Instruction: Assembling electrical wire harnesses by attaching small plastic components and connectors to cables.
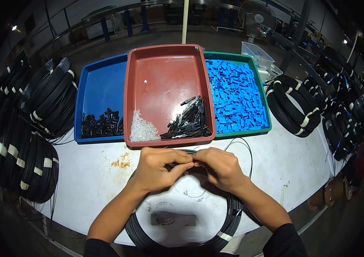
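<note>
My left hand (159, 169) and my right hand (221, 168) meet fingertip to fingertip at the centre, over the far side of a coil of black cable (232, 219). Both are closed in a pinch. Whatever lies between the fingers is too small and too covered to make out. The coil rests flat on the white table (92, 184), bound by a pale tape band (224, 236) at its near right. A thin loose cable (251, 155) arcs out beyond my right hand.
Past my hands stands a red tray (169, 77) with small clear pieces (142, 128) and black connectors (190, 120). A blue tray (100, 85) holds black parts; a green tray (264, 103) holds blue clips (235, 96). Cable coils (28, 167) flank the left; another coil (295, 107) lies right.
</note>
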Motion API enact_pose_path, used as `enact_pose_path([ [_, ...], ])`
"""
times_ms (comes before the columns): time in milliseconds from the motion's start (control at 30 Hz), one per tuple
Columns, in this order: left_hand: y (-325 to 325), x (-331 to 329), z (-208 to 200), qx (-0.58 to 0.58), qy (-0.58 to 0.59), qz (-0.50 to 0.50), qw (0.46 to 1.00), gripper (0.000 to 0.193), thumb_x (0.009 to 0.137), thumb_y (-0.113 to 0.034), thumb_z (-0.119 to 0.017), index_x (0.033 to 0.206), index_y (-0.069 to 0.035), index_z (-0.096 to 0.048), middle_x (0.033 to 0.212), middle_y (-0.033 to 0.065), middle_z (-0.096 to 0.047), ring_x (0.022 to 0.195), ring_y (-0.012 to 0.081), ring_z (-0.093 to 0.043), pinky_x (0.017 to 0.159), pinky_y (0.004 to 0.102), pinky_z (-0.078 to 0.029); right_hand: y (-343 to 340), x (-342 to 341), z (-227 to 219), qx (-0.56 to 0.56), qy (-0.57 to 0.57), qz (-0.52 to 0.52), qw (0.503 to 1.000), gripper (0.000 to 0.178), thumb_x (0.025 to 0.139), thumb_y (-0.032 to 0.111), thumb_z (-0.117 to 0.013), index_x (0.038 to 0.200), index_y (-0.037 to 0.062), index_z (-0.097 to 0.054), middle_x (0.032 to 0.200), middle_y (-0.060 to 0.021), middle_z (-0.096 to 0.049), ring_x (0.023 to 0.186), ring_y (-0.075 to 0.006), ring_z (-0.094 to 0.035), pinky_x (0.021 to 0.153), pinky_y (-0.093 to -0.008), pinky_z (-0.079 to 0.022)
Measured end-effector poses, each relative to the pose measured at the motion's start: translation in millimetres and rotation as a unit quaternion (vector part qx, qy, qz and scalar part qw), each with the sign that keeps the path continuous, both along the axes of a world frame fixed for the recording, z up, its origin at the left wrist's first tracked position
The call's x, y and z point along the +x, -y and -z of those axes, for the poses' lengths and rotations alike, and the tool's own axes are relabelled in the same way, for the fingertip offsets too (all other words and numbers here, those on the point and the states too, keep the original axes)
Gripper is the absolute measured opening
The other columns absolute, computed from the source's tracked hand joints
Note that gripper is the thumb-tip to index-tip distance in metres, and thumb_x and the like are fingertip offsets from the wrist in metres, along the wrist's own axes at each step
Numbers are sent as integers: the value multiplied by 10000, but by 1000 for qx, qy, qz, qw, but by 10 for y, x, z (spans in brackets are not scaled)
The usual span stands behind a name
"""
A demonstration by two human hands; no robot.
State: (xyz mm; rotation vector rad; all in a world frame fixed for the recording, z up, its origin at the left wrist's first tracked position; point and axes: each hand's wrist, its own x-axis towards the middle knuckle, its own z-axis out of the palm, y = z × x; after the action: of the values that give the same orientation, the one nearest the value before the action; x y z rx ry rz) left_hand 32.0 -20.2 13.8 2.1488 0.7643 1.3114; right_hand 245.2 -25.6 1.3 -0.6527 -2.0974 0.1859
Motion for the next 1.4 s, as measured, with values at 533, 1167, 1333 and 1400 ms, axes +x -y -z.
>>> enact_pose_path([
  [533,44,-25,-104,461,-215,-53,859,95,763,-17,-725,833,48,-725,912,146,-736,792,217,-742,626,296,-608,57,-91,-5,-56,-47,44,996,312,726,-92,-660,1019,7,-703,746,-127,-684,615,-283,-668,568,-359,-529],
  [1167,-48,-56,85,45,6,-57,997,977,696,-135,-935,1516,10,-425,987,114,-790,934,196,-775,826,272,-600,3,0,-57,-78,-87,36,992,133,794,-21,-779,921,-3,-743,747,-112,-714,572,-189,-652,528,-310,-499],
  [1333,-34,-87,100,29,3,-47,998,1006,702,-152,-936,1533,10,-394,1092,141,-770,947,199,-771,828,268,-606,15,23,-59,-124,-66,33,990,125,823,32,-781,927,6,-715,807,-136,-724,699,-285,-715,629,-351,-554],
  [1400,-61,-75,114,59,-8,-51,997,1025,700,-146,-943,1539,22,-377,967,125,-780,870,183,-776,769,243,-598,22,11,-50,-120,-62,30,990,129,823,34,-781,931,5,-717,806,-136,-724,699,-288,-716,633,-353,-556],
])
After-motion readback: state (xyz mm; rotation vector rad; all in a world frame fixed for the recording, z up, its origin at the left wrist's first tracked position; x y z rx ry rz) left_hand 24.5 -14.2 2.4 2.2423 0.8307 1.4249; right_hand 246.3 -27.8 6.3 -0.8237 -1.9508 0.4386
